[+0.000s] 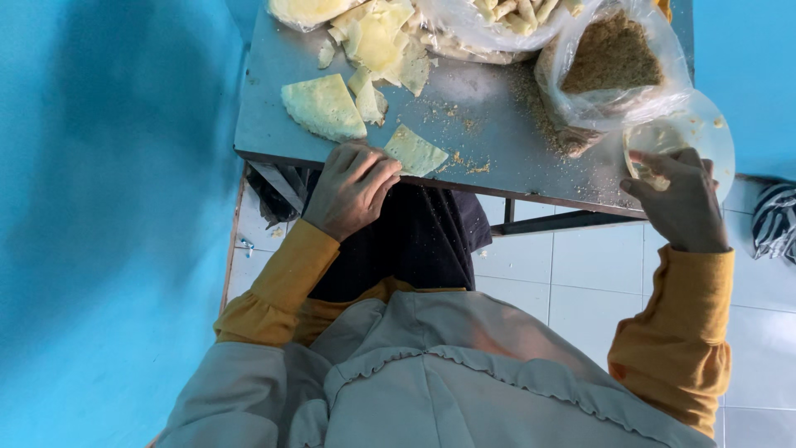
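Observation:
My left hand [351, 187] rests at the near edge of the grey metal table [274, 116], fingertips on a small triangular piece of pale yellow wrapper [414, 152]. A larger folded wedge of wrapper [322, 107] lies just beyond it. My right hand [681, 199] reaches into a clear plastic bowl [709, 133] at the table's right corner, fingers pinched on a bit of pale mixture inside. A clear bag of brown crumbs [611, 62] stands behind that bowl.
A heap of cut wrapper pieces [377, 37] and a bag of rolled pieces [497, 21] lie at the far side. Crumbs are scattered over the tabletop. A blue wall [99, 207] stands left. White floor tiles [572, 274] and a striped cloth [775, 220] lie below right.

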### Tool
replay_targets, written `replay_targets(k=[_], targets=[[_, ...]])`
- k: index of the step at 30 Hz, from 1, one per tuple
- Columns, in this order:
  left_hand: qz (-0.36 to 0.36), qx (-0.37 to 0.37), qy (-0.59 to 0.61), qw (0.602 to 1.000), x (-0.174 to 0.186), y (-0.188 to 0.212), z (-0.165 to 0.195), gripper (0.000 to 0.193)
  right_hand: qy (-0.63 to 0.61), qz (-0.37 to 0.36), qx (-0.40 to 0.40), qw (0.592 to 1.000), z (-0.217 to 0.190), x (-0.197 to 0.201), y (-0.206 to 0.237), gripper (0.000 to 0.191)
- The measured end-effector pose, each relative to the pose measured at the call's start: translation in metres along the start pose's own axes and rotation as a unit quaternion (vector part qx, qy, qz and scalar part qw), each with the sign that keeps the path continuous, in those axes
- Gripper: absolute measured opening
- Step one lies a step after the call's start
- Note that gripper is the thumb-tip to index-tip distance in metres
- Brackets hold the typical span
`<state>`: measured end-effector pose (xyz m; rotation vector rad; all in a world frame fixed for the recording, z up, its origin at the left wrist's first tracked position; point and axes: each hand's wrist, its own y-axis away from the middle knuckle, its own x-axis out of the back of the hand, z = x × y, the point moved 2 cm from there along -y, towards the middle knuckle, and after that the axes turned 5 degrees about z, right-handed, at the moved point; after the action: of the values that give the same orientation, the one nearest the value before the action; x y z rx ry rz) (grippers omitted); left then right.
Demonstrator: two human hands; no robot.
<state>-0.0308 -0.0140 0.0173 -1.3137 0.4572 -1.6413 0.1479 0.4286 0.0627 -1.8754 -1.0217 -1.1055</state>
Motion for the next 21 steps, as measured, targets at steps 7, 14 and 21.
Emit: replay_targets(k=[7, 14, 21], targets=[[-0.005, 0.006, -0.002, 1.0, -0.001, 0.002, 0.001, 0.016, 0.055, 0.091, -0.008, 0.994, -0.009, -0.005, 0.024, 0.029], [0.002, 0.004, 0.005, 1.0, -0.003, 0.001, 0.001, 0.017, 0.117, 0.023, 0.03, 0.992, 0.021, 0.004, 0.011, 0.041], [0.008, 0.0, 0.005, 1.0, -0.007, 0.003, 0.001, 0.018, 0.171, 0.036, 0.022, 0.984, 0.004, 0.014, 0.017, 0.029]])
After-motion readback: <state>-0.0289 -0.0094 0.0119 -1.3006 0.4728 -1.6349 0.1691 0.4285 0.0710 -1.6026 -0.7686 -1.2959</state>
